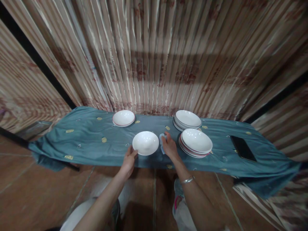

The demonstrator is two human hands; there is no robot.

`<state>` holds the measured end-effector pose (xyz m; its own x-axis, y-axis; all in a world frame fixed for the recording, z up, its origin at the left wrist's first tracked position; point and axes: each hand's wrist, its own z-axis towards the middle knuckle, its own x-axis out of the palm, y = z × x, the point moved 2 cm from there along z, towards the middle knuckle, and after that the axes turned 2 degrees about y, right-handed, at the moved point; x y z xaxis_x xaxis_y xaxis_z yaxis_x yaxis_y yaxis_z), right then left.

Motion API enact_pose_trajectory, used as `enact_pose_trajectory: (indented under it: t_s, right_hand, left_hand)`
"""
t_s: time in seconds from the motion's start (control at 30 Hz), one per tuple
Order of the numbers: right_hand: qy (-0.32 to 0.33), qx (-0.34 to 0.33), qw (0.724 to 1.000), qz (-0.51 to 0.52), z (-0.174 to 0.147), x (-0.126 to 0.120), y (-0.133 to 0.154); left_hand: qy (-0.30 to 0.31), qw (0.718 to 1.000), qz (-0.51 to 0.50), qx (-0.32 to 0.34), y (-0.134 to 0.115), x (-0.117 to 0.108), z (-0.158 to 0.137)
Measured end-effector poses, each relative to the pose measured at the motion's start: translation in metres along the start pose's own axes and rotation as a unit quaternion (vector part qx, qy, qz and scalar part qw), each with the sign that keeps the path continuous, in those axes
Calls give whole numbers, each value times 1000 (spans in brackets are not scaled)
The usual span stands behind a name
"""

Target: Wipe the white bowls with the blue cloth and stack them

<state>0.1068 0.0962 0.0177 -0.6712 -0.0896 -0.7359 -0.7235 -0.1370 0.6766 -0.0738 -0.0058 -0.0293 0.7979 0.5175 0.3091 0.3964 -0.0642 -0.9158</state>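
A white plate [145, 143], shallow like a bowl, is in front of me near the table's front edge. My left hand [130, 159] grips its lower left rim, thumb on top and fingers at the side. Just right of the plate, my right hand [169, 144] is closed on a light blue cloth [163, 143]. The cloth is bunched under the fingers and does not touch the plate as far as I can see. Close to my right hand stands a stack of white plates [196, 141], some with red rims.
Behind that stack is another stack of white plates [188, 119] with dark rims. At the back left sit red-rimmed plates [124, 118]. A black phone [243, 148] lies on the right of the blue-green tablecloth [86, 144]. A pleated curtain [154, 64] hangs behind the table.
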Motion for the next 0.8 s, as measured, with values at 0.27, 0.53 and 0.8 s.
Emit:
enact_pose_trajectory:
  t_s: [0.27,0.53,0.8]
  right_hand:
    - [-28,-135,988,-70,1,24,8]
    - [-21,-188,969,-158,10,28,24]
    - [-28,-215,965,-144,17,49,40]
  left_hand:
    - [12,994,-78,-77,-12,11,-16]
    - [43,995,-83,-38,-7,11,-13]
    - [73,997,-38,-1,-1,12,-15]
